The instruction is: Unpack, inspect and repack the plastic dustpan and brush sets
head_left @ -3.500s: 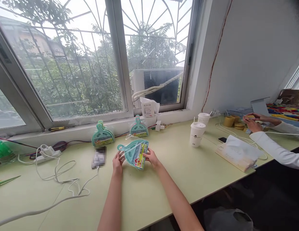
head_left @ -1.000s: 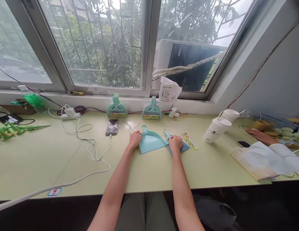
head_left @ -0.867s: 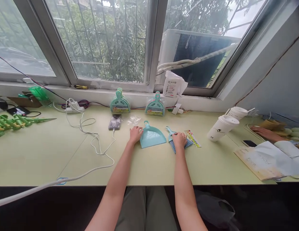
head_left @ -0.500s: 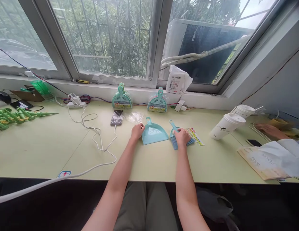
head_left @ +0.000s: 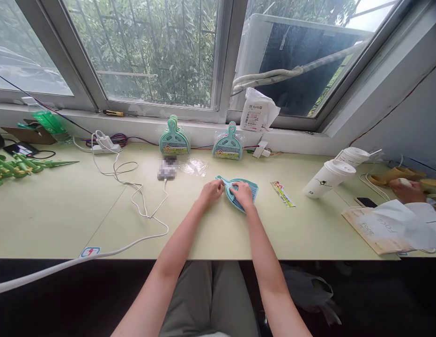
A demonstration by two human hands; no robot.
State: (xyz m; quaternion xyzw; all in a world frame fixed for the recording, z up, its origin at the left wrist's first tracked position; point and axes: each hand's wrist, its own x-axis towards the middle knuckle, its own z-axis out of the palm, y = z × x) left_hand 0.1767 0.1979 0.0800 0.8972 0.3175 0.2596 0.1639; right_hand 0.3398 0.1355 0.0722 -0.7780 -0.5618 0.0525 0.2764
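Observation:
A light-blue dustpan (head_left: pixel 243 180) lies on the table, turned so that its handle points to the upper left. The small brush (head_left: pixel 254 191) rests on top of it, blue bristles toward the right, both handles overlapping. My right hand (head_left: pixel 243 194) is closed over the brush's body, hiding part of it. At the handle end, my left hand (head_left: pixel 212 192) has its fingers bent and pressed against the dustpan's handle; the fingertips are partly hidden. Right of them lies a printed card strip (head_left: pixel 283 194). Behind is a crumpled clear plastic wrapper (head_left: pixel 194 167).
Two packed brush-and-dustpan bundles (head_left: pixel 174 136) stand against the windowsill. A charging phone (head_left: pixel 167 167) trails a white cable (head_left: pixel 142 199) on the left. White cups (head_left: pixel 325 180) and a paper bag (head_left: pixel 375 229) stand to the right, where another person's hand (head_left: pixel 409 189) works.
My right hand has brought the brush leftward onto the dustpan, away from the card strip. The dustpan has turned, its handle swinging left, with my left hand moved toward it.

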